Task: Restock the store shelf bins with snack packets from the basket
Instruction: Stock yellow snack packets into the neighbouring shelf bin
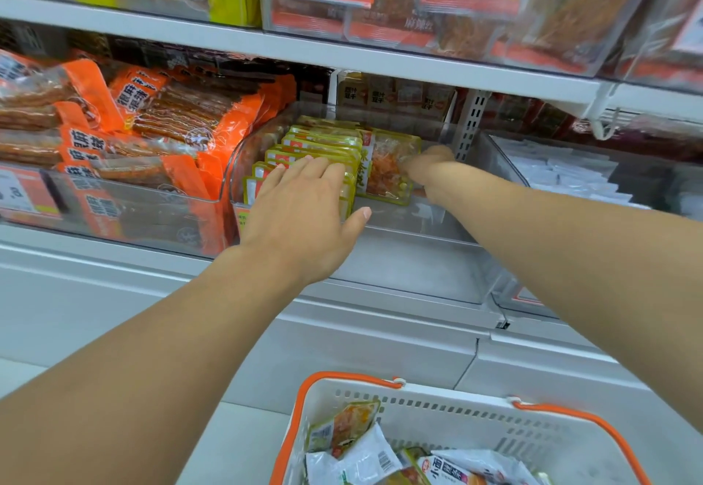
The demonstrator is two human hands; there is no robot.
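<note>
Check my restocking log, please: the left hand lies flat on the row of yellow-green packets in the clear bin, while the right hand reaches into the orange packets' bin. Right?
One detail is wrong. The head view shows the right hand in the same clear bin as the left hand, at a yellow-green packet beside the row, not among the orange packets.

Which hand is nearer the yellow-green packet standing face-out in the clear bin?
Right. The right hand is against the right edge of the face-out packet, apparently holding it. The left hand lies flat on the packet row to its left.
</note>
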